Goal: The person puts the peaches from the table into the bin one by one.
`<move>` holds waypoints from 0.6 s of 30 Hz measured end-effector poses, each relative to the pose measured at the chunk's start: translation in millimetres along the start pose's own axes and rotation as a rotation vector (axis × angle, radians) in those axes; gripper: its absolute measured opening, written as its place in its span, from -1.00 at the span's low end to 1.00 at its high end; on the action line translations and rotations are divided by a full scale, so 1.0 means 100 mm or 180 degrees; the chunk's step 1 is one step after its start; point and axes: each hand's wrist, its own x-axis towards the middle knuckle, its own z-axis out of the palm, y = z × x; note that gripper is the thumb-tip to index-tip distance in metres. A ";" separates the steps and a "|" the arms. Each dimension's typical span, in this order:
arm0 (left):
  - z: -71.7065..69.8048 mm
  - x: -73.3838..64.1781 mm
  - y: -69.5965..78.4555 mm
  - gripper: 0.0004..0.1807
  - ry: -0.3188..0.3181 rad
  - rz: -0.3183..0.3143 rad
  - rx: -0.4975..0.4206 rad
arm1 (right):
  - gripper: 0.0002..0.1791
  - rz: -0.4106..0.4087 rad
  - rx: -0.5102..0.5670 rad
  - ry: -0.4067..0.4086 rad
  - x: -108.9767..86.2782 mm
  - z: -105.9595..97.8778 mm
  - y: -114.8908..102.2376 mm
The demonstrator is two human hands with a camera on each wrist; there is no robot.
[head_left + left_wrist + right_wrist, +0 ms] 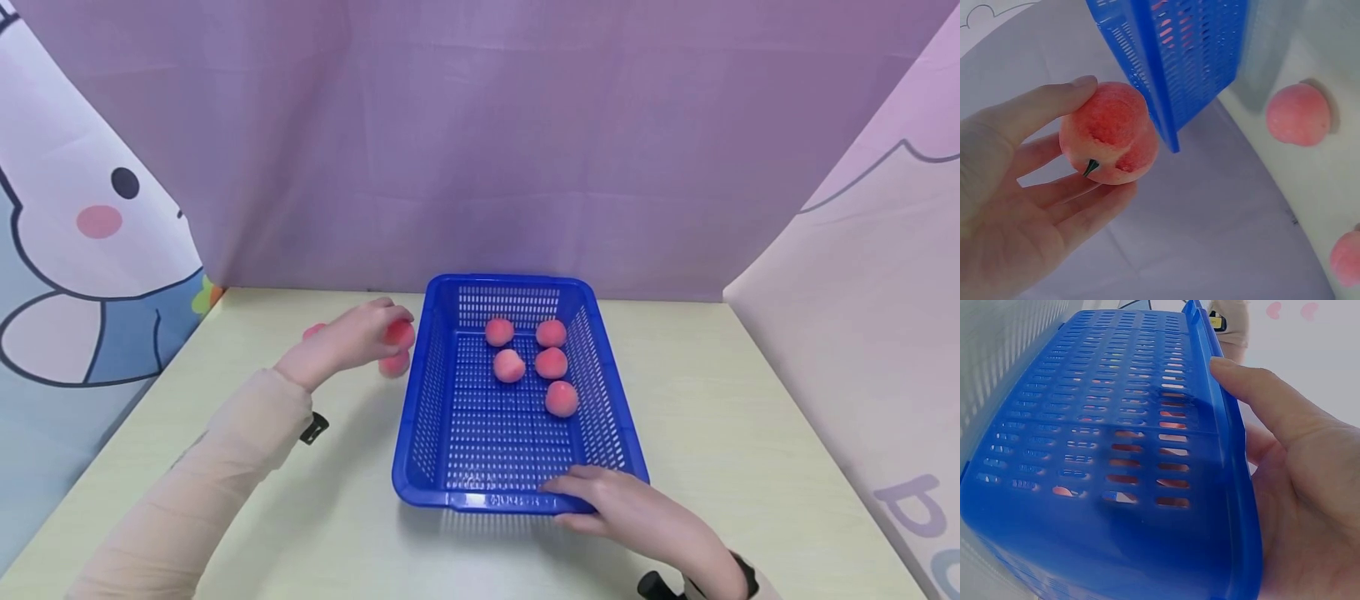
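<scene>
My left hand (360, 335) holds a pinkish-red peach (1107, 134) between thumb and fingers, just beyond the left side of a blue plastic basket (521, 502). The peach's short green stem shows in the left wrist view. Below the held peach, another peach (393, 365) lies on the table, and one more peach (313, 330) is partly hidden behind the left hand. My right hand (630, 510) grips the basket's near rim toward its right corner, thumb on one side and fingers on the other. Several peaches (551, 363) lie inside the basket, toward its far and right parts.
The pale table (697, 417) extends around the basket. A purple cloth (510, 150) hangs along its back edge. A printed cartoon panel (82, 250) stands at the left, and another pale panel (862, 333) at the right.
</scene>
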 end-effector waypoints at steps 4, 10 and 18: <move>-0.03 0.04 0.05 -0.61 -0.0042 -0.0023 -0.0016 | -0.70 -0.0031 -0.0017 0.0031 0.00 0.00 0.00; -0.07 0.09 0.15 -0.61 -0.0113 -0.0029 -0.0037 | -0.70 -0.0046 -0.0029 0.0042 0.00 -0.01 0.00; -0.10 0.18 0.29 -0.62 -0.0116 0.0058 -0.0015 | -0.70 -0.0052 -0.0007 0.0026 0.00 -0.01 0.00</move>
